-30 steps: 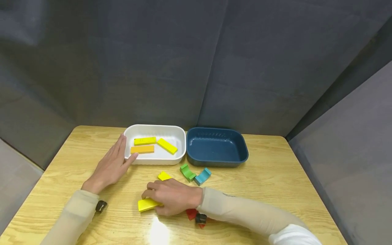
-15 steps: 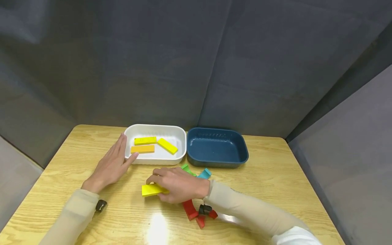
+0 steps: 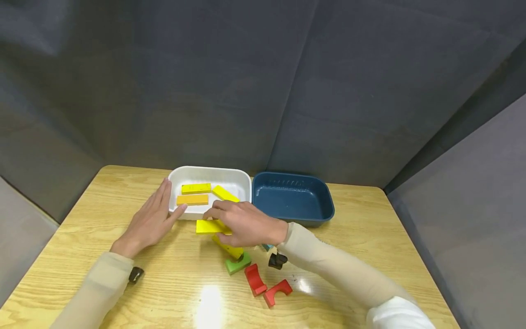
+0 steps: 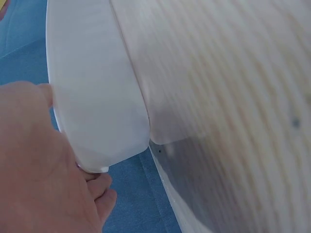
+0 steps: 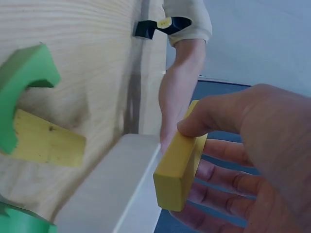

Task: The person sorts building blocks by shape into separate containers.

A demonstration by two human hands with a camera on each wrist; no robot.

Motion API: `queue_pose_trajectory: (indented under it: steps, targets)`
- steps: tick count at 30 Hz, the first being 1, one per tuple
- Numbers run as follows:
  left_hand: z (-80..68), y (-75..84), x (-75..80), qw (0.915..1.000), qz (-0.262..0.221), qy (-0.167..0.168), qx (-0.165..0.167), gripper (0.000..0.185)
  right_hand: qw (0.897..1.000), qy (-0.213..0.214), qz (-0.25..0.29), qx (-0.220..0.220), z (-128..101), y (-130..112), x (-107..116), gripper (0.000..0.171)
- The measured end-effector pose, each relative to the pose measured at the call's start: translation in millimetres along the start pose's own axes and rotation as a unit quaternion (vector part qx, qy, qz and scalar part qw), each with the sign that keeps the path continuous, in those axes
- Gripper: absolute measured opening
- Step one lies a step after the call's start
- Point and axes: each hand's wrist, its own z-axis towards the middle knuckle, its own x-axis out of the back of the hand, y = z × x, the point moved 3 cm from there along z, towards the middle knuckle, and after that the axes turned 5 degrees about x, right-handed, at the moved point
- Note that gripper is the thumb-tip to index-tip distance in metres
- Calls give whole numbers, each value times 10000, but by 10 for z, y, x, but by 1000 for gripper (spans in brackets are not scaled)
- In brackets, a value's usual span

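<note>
My left hand [image 3: 148, 224] lies against the left side of the white tray [image 3: 209, 168], fingers straight along its wall and thumb at the front rim. In the left wrist view, that hand [image 4: 43, 160] touches the tray's corner [image 4: 97, 82]. My right hand [image 3: 250, 224] pinches a yellow rectangular block [image 3: 208, 226] in front of the tray; thumb and fingers grip the block [image 5: 175, 170] in the right wrist view. Inside the tray are an orange block [image 3: 192, 199] and two yellow ones. Another yellow block [image 3: 227, 248] lies below the right hand, overlapping a green arch block [image 3: 238, 263].
A dark blue tray [image 3: 291, 217] stands right beside the white one. Two red arch blocks [image 3: 255, 279] lie on the wooden table [image 3: 164, 292]. A blue block [image 3: 267, 246] is mostly hidden under the right wrist. Dark cloth [image 3: 205, 91] hangs behind the table.
My right hand has carried the yellow block from the table's front toward the white tray's front edge. This uncovers the green arch, red arches and another yellow block. The left hand has stayed put.
</note>
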Motion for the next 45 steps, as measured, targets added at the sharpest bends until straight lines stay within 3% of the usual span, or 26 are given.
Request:
queue_pose_trajectory:
  steps: [17, 32, 45]
  targets:
    - [16, 32, -15, 10000, -4, 29, -37, 98, 9986, 38, -410, -346, 428, 339, 208, 48]
    - [13, 17, 0, 10000, -41, -66, 28, 99, 9977, -283, -334, -520, 852, 604, 69, 49]
    - [12, 10, 1, 10000, -12, -81, -19, 98, 9966, -554, -81, -602, 1038, 668, -129, 49]
